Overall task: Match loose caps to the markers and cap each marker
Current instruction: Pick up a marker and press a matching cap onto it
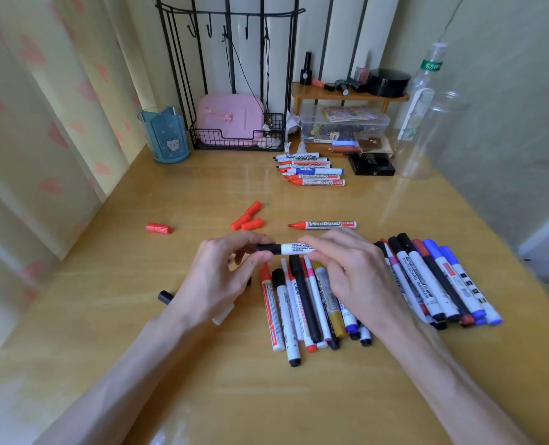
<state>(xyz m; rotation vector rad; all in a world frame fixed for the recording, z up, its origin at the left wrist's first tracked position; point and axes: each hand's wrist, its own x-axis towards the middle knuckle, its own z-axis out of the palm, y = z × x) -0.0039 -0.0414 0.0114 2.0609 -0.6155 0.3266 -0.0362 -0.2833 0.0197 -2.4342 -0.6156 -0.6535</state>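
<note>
1. Both my forearms reach in from below, and my hands meet above the desk, backs turned up.
2. My left hand pinches the black cap between thumb and fingers.
3. My right hand has its fingers clamped on the marker by its white barrel. The cap meets the barrel's left end.
4. Loose red caps and an uncapped red marker lie just beyond my fingers.
5. The capped markers lie under my right palm.
</note>
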